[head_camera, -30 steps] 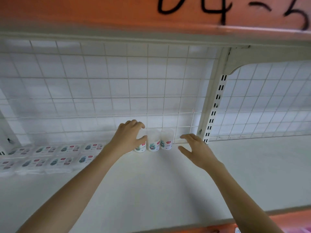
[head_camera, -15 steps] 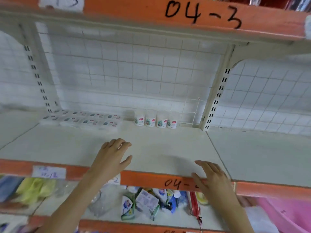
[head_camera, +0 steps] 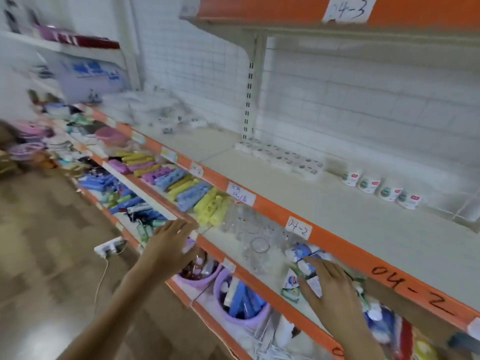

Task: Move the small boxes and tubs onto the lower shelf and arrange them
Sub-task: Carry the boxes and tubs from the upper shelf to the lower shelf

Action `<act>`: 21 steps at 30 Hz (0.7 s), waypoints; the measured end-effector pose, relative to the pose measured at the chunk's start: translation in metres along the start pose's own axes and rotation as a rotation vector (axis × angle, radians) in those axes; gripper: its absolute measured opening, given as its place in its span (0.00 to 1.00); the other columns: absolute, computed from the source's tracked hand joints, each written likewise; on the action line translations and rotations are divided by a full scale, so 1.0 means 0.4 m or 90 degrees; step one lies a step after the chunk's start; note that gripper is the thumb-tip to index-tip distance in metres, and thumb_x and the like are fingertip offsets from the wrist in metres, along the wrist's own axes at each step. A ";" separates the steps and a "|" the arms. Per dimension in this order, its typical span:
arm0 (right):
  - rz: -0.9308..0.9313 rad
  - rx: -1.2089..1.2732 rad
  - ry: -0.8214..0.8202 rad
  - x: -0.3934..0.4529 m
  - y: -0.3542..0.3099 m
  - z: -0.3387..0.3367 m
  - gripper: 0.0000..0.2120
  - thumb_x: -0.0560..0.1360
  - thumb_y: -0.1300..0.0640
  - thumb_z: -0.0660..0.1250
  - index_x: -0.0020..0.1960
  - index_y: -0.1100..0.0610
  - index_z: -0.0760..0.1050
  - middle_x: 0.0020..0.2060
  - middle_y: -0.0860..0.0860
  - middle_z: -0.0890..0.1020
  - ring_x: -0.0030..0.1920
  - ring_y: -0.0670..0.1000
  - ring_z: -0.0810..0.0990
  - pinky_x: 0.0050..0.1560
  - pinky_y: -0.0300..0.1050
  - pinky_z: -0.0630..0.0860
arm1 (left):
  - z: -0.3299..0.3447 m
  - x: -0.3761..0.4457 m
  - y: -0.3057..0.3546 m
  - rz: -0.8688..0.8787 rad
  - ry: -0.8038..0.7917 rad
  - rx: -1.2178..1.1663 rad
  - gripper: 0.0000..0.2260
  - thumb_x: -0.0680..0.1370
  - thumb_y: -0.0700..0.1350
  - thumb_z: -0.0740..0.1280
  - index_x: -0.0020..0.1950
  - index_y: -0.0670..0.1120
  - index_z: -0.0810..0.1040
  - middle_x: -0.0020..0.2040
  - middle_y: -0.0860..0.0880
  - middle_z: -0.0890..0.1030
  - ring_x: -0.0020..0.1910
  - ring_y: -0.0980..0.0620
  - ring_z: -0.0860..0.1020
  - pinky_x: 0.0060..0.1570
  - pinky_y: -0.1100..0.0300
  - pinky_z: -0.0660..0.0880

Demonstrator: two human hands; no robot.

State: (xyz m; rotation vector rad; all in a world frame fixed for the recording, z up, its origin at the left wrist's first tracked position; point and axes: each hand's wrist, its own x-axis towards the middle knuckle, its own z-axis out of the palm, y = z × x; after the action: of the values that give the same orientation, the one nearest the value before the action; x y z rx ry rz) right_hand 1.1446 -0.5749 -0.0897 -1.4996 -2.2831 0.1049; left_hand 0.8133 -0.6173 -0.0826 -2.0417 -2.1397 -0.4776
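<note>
Tubs (head_camera: 380,187) well above both slack, empty grips: left hand (head_camera: 173,241), right hand (head_camera: 328,283).

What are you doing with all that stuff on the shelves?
A person is stocking shop shelves. Four small tubs stand in a row at the back of the pale shelf, with flat small boxes lined up to their left. Neither hand holds anything right now. The left hand is spread open by the shelf edge below, and the right hand reaches with straight fingers toward packets on that next shelf down.
</note>
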 end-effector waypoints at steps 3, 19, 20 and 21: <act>-0.070 0.036 -0.025 0.073 -0.106 0.050 0.20 0.71 0.42 0.56 0.54 0.53 0.77 0.46 0.50 0.82 0.46 0.55 0.81 0.43 0.50 0.79 | -0.043 -0.074 -0.127 -0.093 0.026 0.024 0.21 0.69 0.56 0.58 0.51 0.46 0.80 0.44 0.47 0.81 0.42 0.45 0.81 0.38 0.52 0.78; -0.239 0.134 -0.024 0.550 -0.792 0.338 0.15 0.73 0.48 0.66 0.57 0.53 0.76 0.52 0.47 0.80 0.54 0.51 0.77 0.50 0.44 0.71 | -0.188 -0.099 -0.853 -0.265 0.134 0.053 0.16 0.69 0.57 0.59 0.52 0.51 0.74 0.43 0.50 0.80 0.43 0.45 0.80 0.40 0.52 0.79; -0.234 0.138 -0.026 0.576 -0.821 0.347 0.16 0.73 0.46 0.64 0.58 0.52 0.76 0.53 0.47 0.79 0.55 0.51 0.77 0.50 0.43 0.70 | -0.194 -0.082 -0.897 -0.262 0.137 0.056 0.16 0.69 0.57 0.58 0.52 0.51 0.75 0.44 0.50 0.81 0.43 0.45 0.80 0.40 0.52 0.78; -0.231 0.147 -0.026 0.600 -0.845 0.357 0.17 0.73 0.45 0.63 0.58 0.52 0.76 0.53 0.46 0.79 0.55 0.50 0.77 0.50 0.41 0.69 | -0.197 -0.065 -0.937 -0.260 0.138 0.061 0.17 0.69 0.57 0.58 0.51 0.50 0.76 0.44 0.50 0.81 0.43 0.45 0.81 0.40 0.51 0.78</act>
State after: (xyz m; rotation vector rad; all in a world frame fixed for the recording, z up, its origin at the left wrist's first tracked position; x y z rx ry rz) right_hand 0.7177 -0.4800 -0.0561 -0.9621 -2.4388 0.2862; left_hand 0.4344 -0.6770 -0.0647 -1.4275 -2.3878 -0.6010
